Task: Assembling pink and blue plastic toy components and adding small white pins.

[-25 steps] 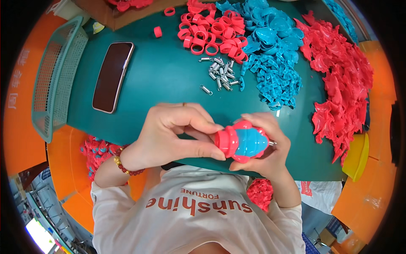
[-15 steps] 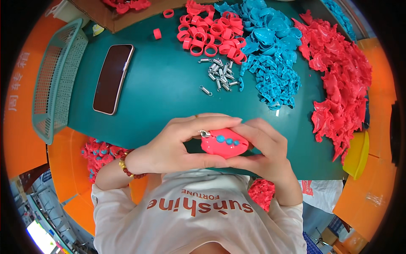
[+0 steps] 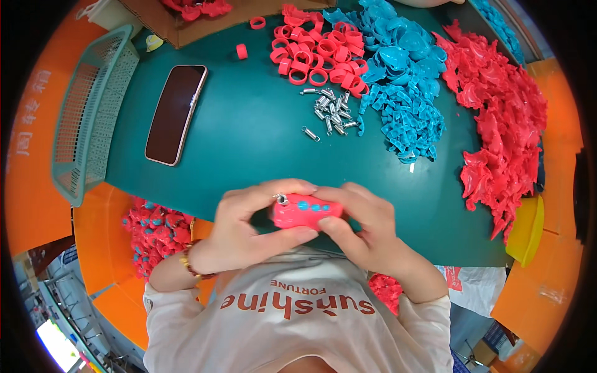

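Smooth green counter (image 3: 249,137). Over its near part, left hand (image 3: 241,222) and right hand (image 3: 368,231) grasp glossy red plastic piece with blue dots (image 3: 293,218). Seems light, stiff, slippery; better hold by broad sides, clear of small silver metal coil (image 3: 282,199).

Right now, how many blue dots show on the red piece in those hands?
3, in a row on the red piece: the left dot near the metal spring, the middle dot, the right dot near the right hand. Fingers may hide more.
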`<state>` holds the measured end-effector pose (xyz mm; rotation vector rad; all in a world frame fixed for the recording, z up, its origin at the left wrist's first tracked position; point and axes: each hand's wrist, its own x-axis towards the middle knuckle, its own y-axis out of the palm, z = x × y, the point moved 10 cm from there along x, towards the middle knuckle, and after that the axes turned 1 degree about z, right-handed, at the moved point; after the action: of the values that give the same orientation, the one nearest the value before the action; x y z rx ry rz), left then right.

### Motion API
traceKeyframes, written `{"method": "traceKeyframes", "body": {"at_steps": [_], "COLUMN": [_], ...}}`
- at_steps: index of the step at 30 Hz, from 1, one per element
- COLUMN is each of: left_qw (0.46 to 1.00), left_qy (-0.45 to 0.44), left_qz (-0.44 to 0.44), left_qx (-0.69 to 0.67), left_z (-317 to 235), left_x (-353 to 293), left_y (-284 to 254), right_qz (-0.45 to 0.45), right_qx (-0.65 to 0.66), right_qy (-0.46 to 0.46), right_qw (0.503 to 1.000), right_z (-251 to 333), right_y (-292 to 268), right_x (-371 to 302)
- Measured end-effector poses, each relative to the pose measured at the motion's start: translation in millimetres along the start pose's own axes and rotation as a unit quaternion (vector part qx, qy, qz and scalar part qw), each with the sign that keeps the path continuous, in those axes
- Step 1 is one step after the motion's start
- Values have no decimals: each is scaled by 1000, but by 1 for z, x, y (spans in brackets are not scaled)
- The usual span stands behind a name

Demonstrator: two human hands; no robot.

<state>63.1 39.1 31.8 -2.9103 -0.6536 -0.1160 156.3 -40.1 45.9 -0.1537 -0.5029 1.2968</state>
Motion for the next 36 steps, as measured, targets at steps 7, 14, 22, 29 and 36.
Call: {"method": "traceKeyframes", "body": {"at_steps": [7, 14, 22, 29, 36], "left_qw": [826, 811, 764, 661, 893], "left_qy": [-363, -346, 117, 3, 140], "left_qz": [46, 75, -163, -152, -165], "left_qx": [428, 465, 613, 735, 394], "left_z": [2, 33, -23, 55, -17], "left_x": [-95, -132, 106, 203, 127], "left_y": [-150, -168, -175, -223, -131], "right_qz": [64, 90, 62, -22, 16], "right_qx": [85, -29, -153, -251, -418], "right_qy": [96, 43, -28, -40, -38], "right_qw": [990, 995, 986, 967, 907], "right_z": [-17, -8, -10, -21, -46], "right_y": [-5, 6, 4, -9, 10], "right_x": [-5, -1, 10, 35, 53]}}
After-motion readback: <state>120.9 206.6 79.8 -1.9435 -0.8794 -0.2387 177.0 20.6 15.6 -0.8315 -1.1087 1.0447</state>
